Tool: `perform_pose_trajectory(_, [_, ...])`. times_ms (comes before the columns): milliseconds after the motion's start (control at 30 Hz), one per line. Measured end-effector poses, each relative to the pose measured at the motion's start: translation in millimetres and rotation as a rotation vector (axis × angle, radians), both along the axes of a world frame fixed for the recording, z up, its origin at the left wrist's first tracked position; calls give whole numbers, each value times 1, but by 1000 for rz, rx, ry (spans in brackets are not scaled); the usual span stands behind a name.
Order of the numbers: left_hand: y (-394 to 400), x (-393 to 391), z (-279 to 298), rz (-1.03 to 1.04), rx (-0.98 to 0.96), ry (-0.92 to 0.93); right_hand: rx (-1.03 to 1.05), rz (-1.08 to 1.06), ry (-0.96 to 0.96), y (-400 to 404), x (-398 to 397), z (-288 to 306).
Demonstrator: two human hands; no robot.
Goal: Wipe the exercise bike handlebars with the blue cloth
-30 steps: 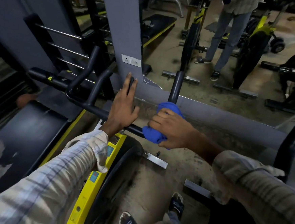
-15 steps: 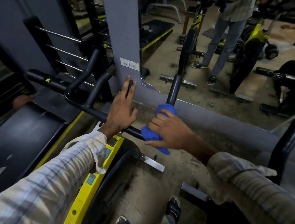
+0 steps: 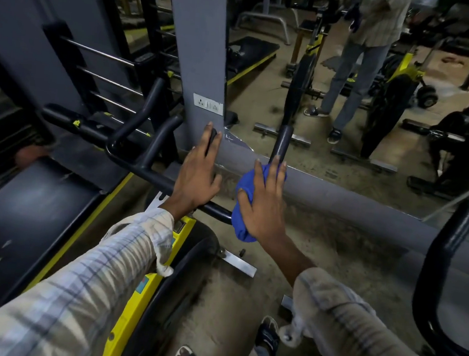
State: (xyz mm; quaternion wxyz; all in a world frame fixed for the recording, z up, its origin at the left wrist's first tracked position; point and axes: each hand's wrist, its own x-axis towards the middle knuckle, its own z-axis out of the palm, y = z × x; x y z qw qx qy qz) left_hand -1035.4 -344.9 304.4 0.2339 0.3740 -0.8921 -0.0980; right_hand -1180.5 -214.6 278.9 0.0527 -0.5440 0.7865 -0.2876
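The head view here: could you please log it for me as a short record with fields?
setting: gym floor with exercise bikes
left hand: fingers straight, resting on the black handlebars
right hand: fingers extended, pressing the blue cloth against the right handlebar prong
bike frame: yellow, below the arms
background: mirror showing a standing person

Right hand (image 3: 265, 205) presses blue cloth (image 3: 243, 215) on handlebars (image 3: 155, 175); left hand (image 3: 198, 176) rests flat.
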Motion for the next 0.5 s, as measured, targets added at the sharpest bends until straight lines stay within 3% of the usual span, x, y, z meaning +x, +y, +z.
perform_pose_trajectory(200, [-1, 2, 0, -5, -17, -3, 63, -135, -182, 6, 32, 15])
perform_pose_trajectory(500, [11, 12, -8, -26, -15, -23, 244, -210, -227, 28, 69, 36])
